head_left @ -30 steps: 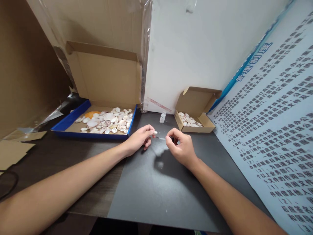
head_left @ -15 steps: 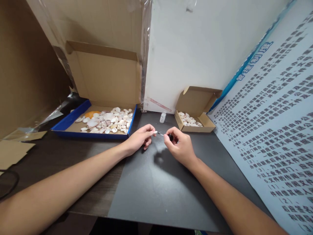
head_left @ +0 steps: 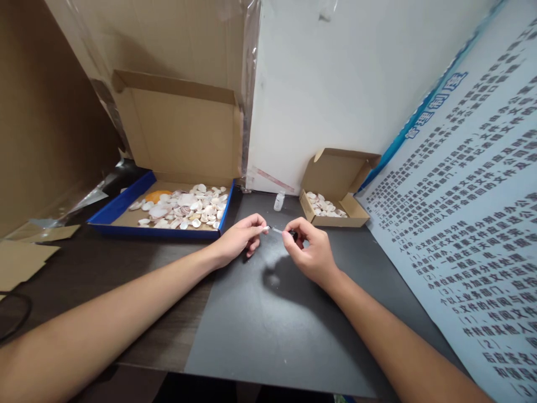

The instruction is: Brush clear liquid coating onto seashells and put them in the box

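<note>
My left hand [head_left: 239, 238] pinches a small white shell [head_left: 265, 228] between thumb and fingertips, just above a dark mat [head_left: 268, 324]. My right hand [head_left: 308, 252] is closed on a thin brush with a black cap [head_left: 292, 234]; its pale tip [head_left: 277, 230] points left and sits right next to the shell. Both hands hover close together at the mat's far end. A small clear bottle [head_left: 279, 201] stands just behind them.
A large open cardboard box with blue sides [head_left: 126, 204] holds several pale shells [head_left: 184, 208] at the back left. A smaller open cardboard box [head_left: 356, 210] with a few shells stands at the back right. A printed poster [head_left: 474, 224] leans on the right. Cardboard scraps [head_left: 25, 257] lie left.
The right hand has shifted the brush slightly, its tip moving nearer the shell in the left hand. The left hand has barely moved.
</note>
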The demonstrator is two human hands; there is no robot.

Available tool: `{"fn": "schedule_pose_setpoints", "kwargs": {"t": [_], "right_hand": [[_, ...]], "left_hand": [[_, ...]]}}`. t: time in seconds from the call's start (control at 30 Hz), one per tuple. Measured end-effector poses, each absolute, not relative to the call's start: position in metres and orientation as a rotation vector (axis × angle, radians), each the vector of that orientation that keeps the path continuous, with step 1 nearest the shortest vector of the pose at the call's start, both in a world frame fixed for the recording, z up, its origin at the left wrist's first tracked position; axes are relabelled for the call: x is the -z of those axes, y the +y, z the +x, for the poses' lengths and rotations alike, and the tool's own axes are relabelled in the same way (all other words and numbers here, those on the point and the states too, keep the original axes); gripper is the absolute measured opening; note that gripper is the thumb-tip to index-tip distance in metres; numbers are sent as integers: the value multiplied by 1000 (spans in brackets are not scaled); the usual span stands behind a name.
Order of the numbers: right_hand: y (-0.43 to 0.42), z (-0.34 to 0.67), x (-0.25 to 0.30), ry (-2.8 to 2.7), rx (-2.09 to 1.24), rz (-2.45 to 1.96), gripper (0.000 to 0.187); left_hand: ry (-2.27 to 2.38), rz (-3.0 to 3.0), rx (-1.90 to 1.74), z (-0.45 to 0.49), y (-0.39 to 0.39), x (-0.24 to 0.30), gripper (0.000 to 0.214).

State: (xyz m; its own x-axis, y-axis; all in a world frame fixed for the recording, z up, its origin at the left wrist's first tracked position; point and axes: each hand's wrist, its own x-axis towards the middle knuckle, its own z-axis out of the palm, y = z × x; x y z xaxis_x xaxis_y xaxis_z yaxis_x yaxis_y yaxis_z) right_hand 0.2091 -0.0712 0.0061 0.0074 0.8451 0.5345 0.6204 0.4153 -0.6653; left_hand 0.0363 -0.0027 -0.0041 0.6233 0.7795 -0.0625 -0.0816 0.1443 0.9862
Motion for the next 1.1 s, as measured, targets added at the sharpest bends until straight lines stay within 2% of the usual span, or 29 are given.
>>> {"fn": "schedule_pose_setpoints", "kwargs": {"t": [0.53, 0.97, 1.1], "right_hand": [[-68, 210, -2, -1704, -257, -1371, 10], [-72, 207, -4, -1771, -404, -1212, 12], [-70, 208, -4, -1752, -316, -1273, 9]], "left_hand": [[703, 1287, -688, 37, -3, 2, 19], [717, 1304, -692, 37, -3, 4, 12], [708, 1260, -703, 37, -3, 4, 15]]}}
